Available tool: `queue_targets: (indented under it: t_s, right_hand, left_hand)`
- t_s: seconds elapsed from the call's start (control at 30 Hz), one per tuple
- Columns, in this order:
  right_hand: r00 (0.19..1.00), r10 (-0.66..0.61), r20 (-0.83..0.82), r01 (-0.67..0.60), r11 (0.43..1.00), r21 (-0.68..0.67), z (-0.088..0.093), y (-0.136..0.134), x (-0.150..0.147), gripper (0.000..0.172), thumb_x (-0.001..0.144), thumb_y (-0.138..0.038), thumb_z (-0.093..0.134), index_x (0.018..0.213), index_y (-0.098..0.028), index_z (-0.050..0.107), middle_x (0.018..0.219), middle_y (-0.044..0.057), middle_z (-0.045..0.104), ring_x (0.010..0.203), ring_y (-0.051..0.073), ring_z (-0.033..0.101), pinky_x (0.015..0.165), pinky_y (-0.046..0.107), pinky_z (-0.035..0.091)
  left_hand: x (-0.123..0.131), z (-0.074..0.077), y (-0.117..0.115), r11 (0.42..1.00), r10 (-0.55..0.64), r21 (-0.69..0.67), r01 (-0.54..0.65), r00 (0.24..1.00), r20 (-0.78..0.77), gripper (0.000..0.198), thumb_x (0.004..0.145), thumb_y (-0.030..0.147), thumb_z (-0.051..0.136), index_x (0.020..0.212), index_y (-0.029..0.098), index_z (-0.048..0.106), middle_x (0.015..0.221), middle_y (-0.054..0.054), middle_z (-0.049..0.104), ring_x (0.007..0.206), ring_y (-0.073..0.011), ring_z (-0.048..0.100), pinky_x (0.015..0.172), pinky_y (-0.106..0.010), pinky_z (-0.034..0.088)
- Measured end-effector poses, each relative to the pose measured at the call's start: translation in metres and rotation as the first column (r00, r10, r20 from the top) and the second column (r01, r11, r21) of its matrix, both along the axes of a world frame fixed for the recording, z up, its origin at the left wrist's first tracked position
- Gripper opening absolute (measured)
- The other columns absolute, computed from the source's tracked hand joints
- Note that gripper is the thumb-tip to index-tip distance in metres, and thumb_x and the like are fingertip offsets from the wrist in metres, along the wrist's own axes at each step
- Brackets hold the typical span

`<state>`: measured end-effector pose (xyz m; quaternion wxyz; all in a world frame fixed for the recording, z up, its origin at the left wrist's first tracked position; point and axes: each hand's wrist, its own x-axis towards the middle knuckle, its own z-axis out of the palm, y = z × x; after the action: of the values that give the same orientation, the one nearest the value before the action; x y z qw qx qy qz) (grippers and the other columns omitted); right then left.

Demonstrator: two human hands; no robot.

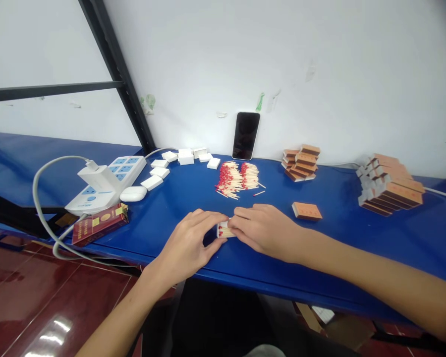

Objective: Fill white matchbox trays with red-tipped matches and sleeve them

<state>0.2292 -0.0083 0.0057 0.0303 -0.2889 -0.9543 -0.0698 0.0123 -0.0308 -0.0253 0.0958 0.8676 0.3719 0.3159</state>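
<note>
Left grip: Your left grip (pixel 195 243) pinches the left end of a small white tray (pixel 218 231), thumb on its near side; a light, steady squeeze should spare the thin walls.
Right grip: Your right grip (pixel 265 230) bends over the tray's right end, fingers bunched; whether they pinch a match you cannot tell from here.
Match tray: It sits between your two grips, toward the near edge of the blue worktop (pixel 193 196), with matches (pixel 227 232) inside, red heads showing at the left.
Bedding the sticks: Your best course is likely to level them with flat fingertips, heads aligned, none crossing the rim.
Match heaps: Two heaps (pixel 229 179) lie beyond the tray; mind the stray match (pixel 259 193) to their right.
Orange box: One matchbox (pixel 306 211) lies right, beyond your forearm; avoid brushing it.
</note>
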Motion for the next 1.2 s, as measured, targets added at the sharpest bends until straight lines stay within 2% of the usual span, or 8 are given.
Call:
queue_targets:
  t_s: [0.17, 0.4, 0.63, 0.77, 0.87, 1.0, 1.1, 1.2]
  right_hand:
    - [0.999, 0.003, -0.049, 0.0, 0.999, 0.05, -0.008, -0.004, -0.006, 0.025, 0.102, -0.02, 0.042, 0.098, -0.015, 0.066, 0.088, 0.006, 0.065, 0.073, 0.016, 0.059, 0.062, 0.032, 0.03]
    - [1.0, -0.003, -0.03, 0.001, 0.996, -0.085, 0.0, 0.002, -0.002, 0.022, 0.101, -0.025, 0.045, 0.097, -0.018, 0.066, 0.091, 0.004, 0.066, 0.07, 0.015, 0.057, 0.06, 0.031, 0.029]
    - [1.0, 0.002, -0.025, 0.0, 0.997, 0.084, -0.005, -0.001, -0.012, 0.022, 0.099, -0.017, 0.046, 0.094, -0.015, 0.068, 0.084, 0.006, 0.066, 0.068, 0.015, 0.057, 0.061, 0.032, 0.028]
    - [0.989, 0.016, -0.144, -0.02, 0.999, -0.031, 0.001, 0.006, 0.002, 0.025, 0.102, -0.024, 0.044, 0.1, -0.018, 0.068, 0.088, 0.004, 0.068, 0.072, 0.016, 0.059, 0.064, 0.03, 0.034]
    - [0.949, -0.173, -0.265, 0.144, 0.982, -0.126, 0.01, 0.016, 0.023, 0.026, 0.102, -0.028, 0.043, 0.102, -0.018, 0.067, 0.092, 0.006, 0.068, 0.082, 0.018, 0.062, 0.07, 0.029, 0.04]
    - [0.9, -0.397, -0.182, 0.332, 0.892, -0.307, 0.011, 0.023, 0.043, 0.028, 0.093, -0.043, 0.057, 0.102, -0.019, 0.066, 0.089, 0.006, 0.066, 0.08, 0.02, 0.06, 0.068, 0.031, 0.043]
    - [0.892, -0.429, -0.143, 0.345, 0.85, -0.397, 0.004, 0.023, 0.044, 0.021, 0.093, -0.038, 0.055, 0.097, -0.02, 0.066, 0.088, 0.005, 0.066, 0.081, 0.019, 0.06, 0.069, 0.03, 0.044]
    - [0.909, -0.405, -0.094, 0.332, 0.843, -0.422, 0.002, 0.022, 0.039, 0.018, 0.095, -0.026, 0.048, 0.085, -0.021, 0.062, 0.085, 0.003, 0.065, 0.077, 0.017, 0.059, 0.065, 0.028, 0.042]
  left_hand:
    - [-0.001, -0.001, 0.0, 1.0, 0.01, -0.026, -0.011, 0.999, -0.037, 0.027, 0.093, 0.024, 0.064, 0.119, 0.021, 0.058, 0.118, -0.004, 0.07, 0.101, -0.022, 0.064, 0.094, -0.039, 0.047]
    - [-0.001, 0.001, 0.0, 0.997, -0.007, -0.072, 0.005, 0.999, -0.033, 0.028, 0.093, 0.025, 0.064, 0.12, 0.021, 0.057, 0.116, -0.006, 0.069, 0.1, -0.0221, 0.062, 0.093, -0.038, 0.047]
    - [-0.001, 0.001, -0.002, 0.993, 0.037, -0.115, -0.04, 0.999, -0.031, 0.031, 0.092, 0.023, 0.064, 0.12, 0.023, 0.051, 0.108, -0.002, 0.066, 0.095, -0.0206, 0.059, 0.085, -0.035, 0.048]
    - [-0.001, 0.002, -0.002, 0.992, 0.028, -0.123, -0.034, 0.998, -0.05, 0.031, 0.093, 0.024, 0.063, 0.122, 0.023, 0.052, 0.113, -0.003, 0.066, 0.097, -0.0206, 0.058, 0.087, -0.036, 0.047]
    - [-0.001, 0.002, -0.001, 0.992, 0.018, -0.127, -0.026, 0.998, -0.064, 0.03, 0.094, 0.026, 0.063, 0.122, 0.022, 0.056, 0.115, -0.004, 0.068, 0.1, -0.0222, 0.058, 0.09, -0.038, 0.047]
    - [-0.001, 0.002, -0.001, 0.989, 0.011, -0.149, -0.023, 0.997, -0.077, 0.038, 0.094, 0.029, 0.063, 0.131, 0.022, 0.055, 0.119, -0.005, 0.068, 0.105, -0.0238, 0.057, 0.093, -0.04, 0.047]
    - [0.0, 0.003, 0.0, 0.986, -0.005, -0.166, -0.008, 0.997, -0.08, 0.036, 0.093, 0.028, 0.063, 0.129, 0.022, 0.058, 0.117, -0.005, 0.069, 0.103, -0.0242, 0.057, 0.092, -0.041, 0.047]
    - [0.001, 0.005, 0.0, 0.983, -0.017, -0.185, 0.003, 0.997, -0.073, 0.033, 0.093, 0.027, 0.064, 0.125, 0.023, 0.061, 0.115, -0.004, 0.069, 0.102, -0.0235, 0.057, 0.091, -0.04, 0.047]
